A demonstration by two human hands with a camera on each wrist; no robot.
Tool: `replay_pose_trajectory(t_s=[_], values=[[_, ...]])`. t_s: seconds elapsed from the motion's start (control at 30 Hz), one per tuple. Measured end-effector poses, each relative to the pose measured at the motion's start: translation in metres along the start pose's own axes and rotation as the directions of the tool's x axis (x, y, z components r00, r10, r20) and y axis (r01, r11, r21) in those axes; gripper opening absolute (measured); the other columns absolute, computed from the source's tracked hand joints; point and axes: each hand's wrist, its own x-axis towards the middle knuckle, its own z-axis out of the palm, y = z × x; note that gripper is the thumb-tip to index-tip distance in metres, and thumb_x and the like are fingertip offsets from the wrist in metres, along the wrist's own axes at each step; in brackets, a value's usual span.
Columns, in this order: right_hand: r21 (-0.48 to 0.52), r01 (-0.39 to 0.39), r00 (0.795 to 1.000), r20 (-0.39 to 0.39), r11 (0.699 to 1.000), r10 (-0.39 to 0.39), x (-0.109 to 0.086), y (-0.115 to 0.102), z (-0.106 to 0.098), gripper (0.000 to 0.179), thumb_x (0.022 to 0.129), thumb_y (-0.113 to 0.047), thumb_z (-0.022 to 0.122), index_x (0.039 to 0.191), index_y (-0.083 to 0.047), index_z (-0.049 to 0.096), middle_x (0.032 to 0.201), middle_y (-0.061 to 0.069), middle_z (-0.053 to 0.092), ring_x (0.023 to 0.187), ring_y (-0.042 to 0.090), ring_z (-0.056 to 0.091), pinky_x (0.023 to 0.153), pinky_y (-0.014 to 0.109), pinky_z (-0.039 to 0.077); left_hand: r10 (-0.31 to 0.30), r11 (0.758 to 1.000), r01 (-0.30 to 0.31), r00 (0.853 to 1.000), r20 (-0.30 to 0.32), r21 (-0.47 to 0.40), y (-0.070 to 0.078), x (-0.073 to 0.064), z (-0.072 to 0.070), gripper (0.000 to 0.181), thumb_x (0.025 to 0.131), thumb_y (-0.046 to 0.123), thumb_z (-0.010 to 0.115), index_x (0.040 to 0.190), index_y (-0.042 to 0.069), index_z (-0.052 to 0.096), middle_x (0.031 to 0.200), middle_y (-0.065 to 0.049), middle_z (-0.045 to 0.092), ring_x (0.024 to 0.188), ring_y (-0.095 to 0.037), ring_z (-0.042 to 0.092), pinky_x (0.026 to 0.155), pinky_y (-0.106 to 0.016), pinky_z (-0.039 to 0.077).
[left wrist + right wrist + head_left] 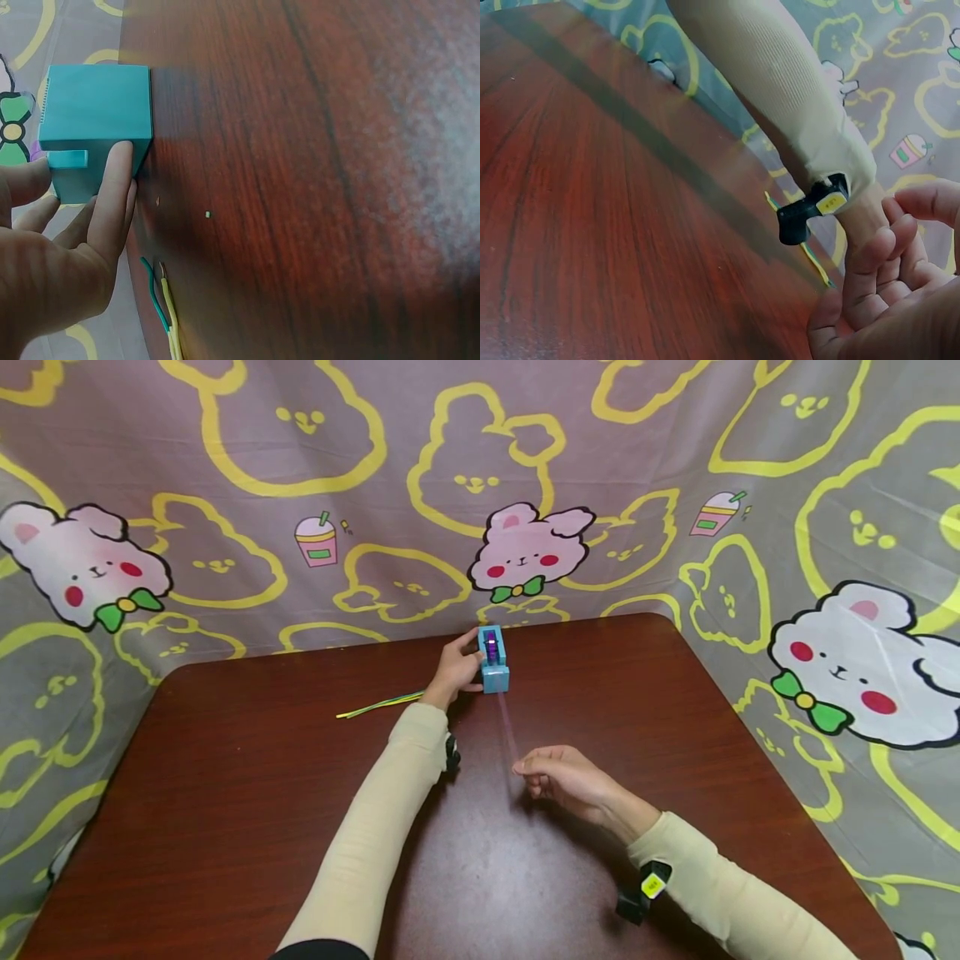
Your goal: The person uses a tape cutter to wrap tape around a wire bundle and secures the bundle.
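A blue tape dispenser point(495, 680) with a purple spool stands near the table's back edge. My left hand point(456, 668) holds it from its left side; the left wrist view shows fingers and thumb against its wall point(97, 105). From its front, a clear strip of tape point(507, 731) stretches toward me. Thumb and forefinger of my right hand point(573, 781) pinch the strip's near end, above the table. In the right wrist view the right hand point(911, 289) shows curled fingers, but the tape cannot be made out there.
Thin yellow, green and blue strands point(382, 703) lie on the dark wooden table point(240, 793), left of the dispenser and partly behind the left wrist. A patterned curtain point(420, 460) hangs behind the table and along its sides. Tiny bits point(208, 214) lie near the strands.
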Motion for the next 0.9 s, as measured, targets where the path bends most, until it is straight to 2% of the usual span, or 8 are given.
replay_pose_trajectory(t_s=[0.2,0.5,0.63,0.8,0.9], values=[[-0.016,0.007,1.000,0.014,1.000,-0.007,-0.004,0.000,0.002,0.015,0.096,-0.009,0.063,0.086,-0.009,0.074,0.070,-0.001,0.059,0.064,0.010,0.053,0.069,0.027,0.047,0.001,1.000,-0.001,1.000,-0.001,-0.002,0.001,0.000,0.001,0.057,0.104,0.010,0.051,0.158,0.025,0.036,0.154,-0.013,0.041,0.127,-0.031,0.053,0.074,-0.049,0.059],[-0.004,0.011,1.000,0.013,1.000,-0.011,-0.006,0.002,0.001,0.016,0.096,-0.008,0.063,0.086,-0.011,0.075,0.070,-0.002,0.059,0.065,0.010,0.053,0.069,0.027,0.047,0.009,1.000,-0.009,1.000,-0.004,0.005,-0.003,0.001,0.001,0.056,0.105,0.012,0.050,0.157,0.027,0.037,0.155,-0.011,0.040,0.127,-0.030,0.052,0.072,-0.046,0.059],[-0.001,0.019,1.000,0.019,1.000,-0.019,-0.005,0.001,0.001,0.017,0.096,-0.008,0.063,0.085,-0.011,0.075,0.070,-0.002,0.059,0.064,0.010,0.053,0.069,0.026,0.046,0.022,1.000,-0.022,0.999,-0.031,0.006,-0.005,-0.002,0.000,0.054,0.106,0.014,0.052,0.156,0.027,0.039,0.154,-0.010,0.042,0.122,-0.029,0.055,0.071,-0.044,0.059],[-0.010,0.024,0.999,0.025,1.000,-0.024,-0.004,0.002,-0.001,0.016,0.096,-0.008,0.063,0.085,-0.011,0.075,0.070,-0.002,0.059,0.065,0.010,0.053,0.070,0.027,0.046,0.068,0.997,-0.067,0.995,-0.067,0.023,-0.011,-0.006,-0.001,0.050,0.105,0.019,0.056,0.154,0.018,0.044,0.147,-0.012,0.049,0.118,-0.030,0.058,0.071,-0.043,0.059],[-0.015,0.023,0.999,0.037,1.000,-0.023,-0.004,0.002,-0.003,0.017,0.096,-0.009,0.063,0.086,-0.012,0.075,0.070,-0.002,0.059,0.066,0.011,0.053,0.072,0.029,0.046,0.135,0.989,-0.130,0.989,-0.064,0.072,-0.015,-0.009,-0.004,0.048,0.104,0.021,0.058,0.151,0.012,0.048,0.141,-0.012,0.055,0.111,-0.031,0.062,0.070,-0.041,0.059]])
